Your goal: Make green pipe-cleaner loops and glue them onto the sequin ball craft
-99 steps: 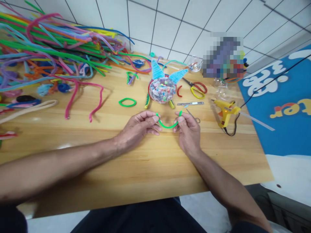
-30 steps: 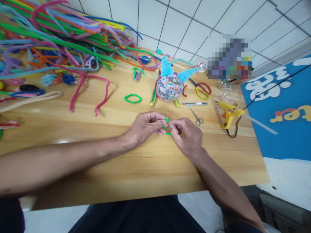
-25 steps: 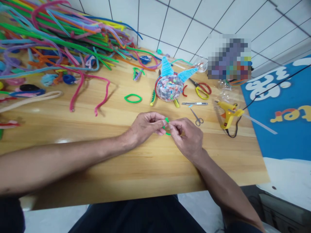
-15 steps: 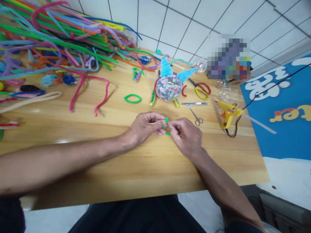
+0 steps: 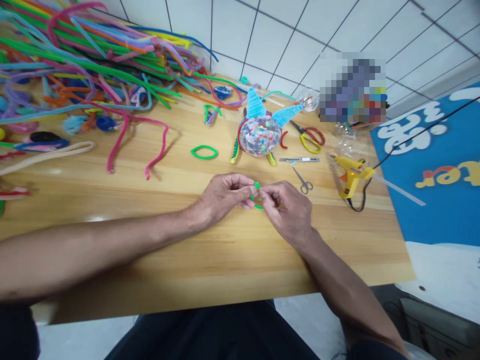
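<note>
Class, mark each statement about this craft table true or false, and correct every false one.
1. The left hand holds a bent green pipe cleaner, with the right hand close beside it. True.
2. The glue gun is blue. False: its body is yellow.
3. Two light-blue cones stick out from the speckled ball. True.
4. The small scissors lie to the left of the green loop. False: they lie to its right.
5. The utility knife is in the right hand. False: it lies on the table.
6. The green loop lies to the left of the speckled ball. True.
</note>
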`<control>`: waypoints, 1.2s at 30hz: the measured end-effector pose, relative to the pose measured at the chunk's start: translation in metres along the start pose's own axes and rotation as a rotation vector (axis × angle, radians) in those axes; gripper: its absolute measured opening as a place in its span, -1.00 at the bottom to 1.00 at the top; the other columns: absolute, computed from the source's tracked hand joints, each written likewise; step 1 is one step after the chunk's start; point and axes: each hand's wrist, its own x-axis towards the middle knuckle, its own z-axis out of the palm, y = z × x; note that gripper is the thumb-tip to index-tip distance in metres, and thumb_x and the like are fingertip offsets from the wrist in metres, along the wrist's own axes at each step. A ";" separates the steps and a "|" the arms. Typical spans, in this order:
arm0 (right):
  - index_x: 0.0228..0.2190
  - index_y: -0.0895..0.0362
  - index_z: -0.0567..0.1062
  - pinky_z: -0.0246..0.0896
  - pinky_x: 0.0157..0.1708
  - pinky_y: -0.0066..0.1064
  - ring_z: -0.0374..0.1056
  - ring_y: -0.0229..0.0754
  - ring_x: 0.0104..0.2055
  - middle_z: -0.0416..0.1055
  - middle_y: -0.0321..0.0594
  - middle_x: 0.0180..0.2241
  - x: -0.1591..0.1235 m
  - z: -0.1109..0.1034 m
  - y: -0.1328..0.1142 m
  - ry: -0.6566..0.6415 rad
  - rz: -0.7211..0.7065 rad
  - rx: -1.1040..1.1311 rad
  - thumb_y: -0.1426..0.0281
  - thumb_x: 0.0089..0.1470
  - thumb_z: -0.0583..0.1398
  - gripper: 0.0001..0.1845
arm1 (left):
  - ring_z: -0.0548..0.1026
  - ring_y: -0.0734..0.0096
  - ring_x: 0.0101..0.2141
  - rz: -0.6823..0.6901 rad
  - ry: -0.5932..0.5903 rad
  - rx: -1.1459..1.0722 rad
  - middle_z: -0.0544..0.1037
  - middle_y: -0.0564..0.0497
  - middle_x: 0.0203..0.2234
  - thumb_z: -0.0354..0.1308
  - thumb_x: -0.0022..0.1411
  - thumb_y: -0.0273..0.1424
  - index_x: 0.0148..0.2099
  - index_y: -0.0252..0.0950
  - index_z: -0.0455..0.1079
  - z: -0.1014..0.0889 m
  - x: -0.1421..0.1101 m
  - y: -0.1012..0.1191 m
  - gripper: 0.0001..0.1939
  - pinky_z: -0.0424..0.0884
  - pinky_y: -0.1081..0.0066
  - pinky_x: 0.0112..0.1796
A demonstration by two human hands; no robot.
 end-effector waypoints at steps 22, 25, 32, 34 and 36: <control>-0.25 0.02 0.56 0.32 -0.40 -0.43 0.46 -0.27 -0.45 0.62 -0.37 -0.40 0.001 -0.002 -0.002 -0.006 -0.043 -0.001 0.54 0.35 0.26 -0.83 | 0.65 0.44 -0.46 0.020 -0.027 0.024 0.70 0.04 -0.42 0.70 -0.06 -0.13 -0.21 -0.35 0.60 0.000 -0.001 0.000 -0.47 0.61 0.42 -0.35; -0.26 0.02 0.57 0.32 -0.40 -0.43 0.47 -0.27 -0.44 0.61 -0.36 -0.41 0.001 -0.002 -0.002 -0.020 -0.049 -0.001 0.53 0.35 0.26 -0.83 | 0.65 0.43 -0.47 0.022 -0.031 0.035 0.69 0.05 -0.44 0.69 -0.05 -0.12 -0.20 -0.35 0.59 0.000 -0.001 0.000 -0.47 0.61 0.42 -0.35; -0.24 0.02 0.56 0.29 -0.42 -0.41 0.46 -0.28 -0.45 0.65 -0.36 -0.38 0.002 -0.003 -0.002 -0.002 -0.045 0.024 0.56 0.35 0.27 -0.82 | 0.63 0.49 -0.49 0.001 -0.021 0.026 0.69 0.07 -0.45 0.71 -0.08 -0.15 -0.21 -0.36 0.58 0.002 -0.002 0.003 -0.46 0.60 0.46 -0.36; -0.24 0.02 0.55 0.28 -0.42 -0.42 0.46 -0.28 -0.45 0.64 -0.36 -0.39 0.002 -0.003 -0.002 -0.005 -0.052 0.022 0.55 0.35 0.27 -0.83 | 0.63 0.49 -0.49 0.002 -0.023 0.026 0.69 0.08 -0.46 0.71 -0.09 -0.16 -0.21 -0.36 0.59 0.002 -0.002 0.003 -0.47 0.59 0.47 -0.37; -0.23 0.02 0.55 0.29 -0.42 -0.42 0.46 -0.28 -0.45 0.63 -0.36 -0.39 0.001 -0.004 -0.002 -0.009 -0.057 0.021 0.55 0.36 0.28 -0.84 | 0.63 0.49 -0.49 0.002 -0.019 0.023 0.69 0.09 -0.47 0.71 -0.10 -0.16 -0.22 -0.36 0.59 0.002 -0.002 0.003 -0.47 0.58 0.47 -0.38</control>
